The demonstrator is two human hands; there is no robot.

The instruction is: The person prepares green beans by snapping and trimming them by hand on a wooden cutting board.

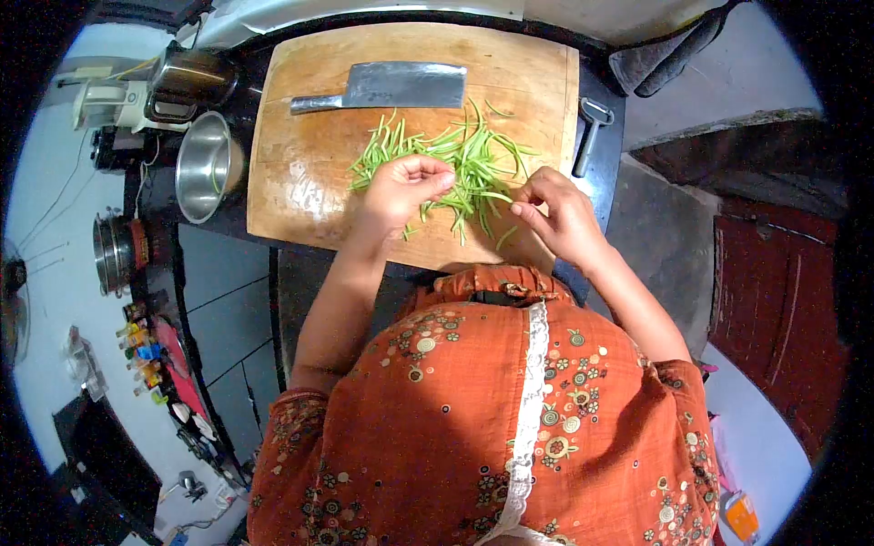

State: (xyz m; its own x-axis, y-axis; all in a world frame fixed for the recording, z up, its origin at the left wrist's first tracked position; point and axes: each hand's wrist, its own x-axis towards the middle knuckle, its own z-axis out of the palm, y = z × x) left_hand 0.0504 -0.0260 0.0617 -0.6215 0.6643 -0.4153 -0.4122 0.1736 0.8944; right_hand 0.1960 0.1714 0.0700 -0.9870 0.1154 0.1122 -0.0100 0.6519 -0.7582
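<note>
A loose pile of thin green vegetable strips (473, 150) lies on the wooden cutting board (305, 182). Over the pile's left part, my left hand (407, 188) has thumb and fingers pinched together; anything between them is too small to make out. My right hand (560, 217) is at the board's right side, its thumb and forefinger closed at the end of one green strip (496, 195). Behind the pile a cleaver (405, 85) rests flat, with its handle to the left. Neither hand touches the cleaver.
A steel bowl (202, 168) stands left of the board, with a green strip inside. Beyond it are a dark metal pot (191, 77) and a white appliance (109, 102). A peeler (592, 136) lies on the dark counter to the right. A dark pan (674, 59) is at the back right.
</note>
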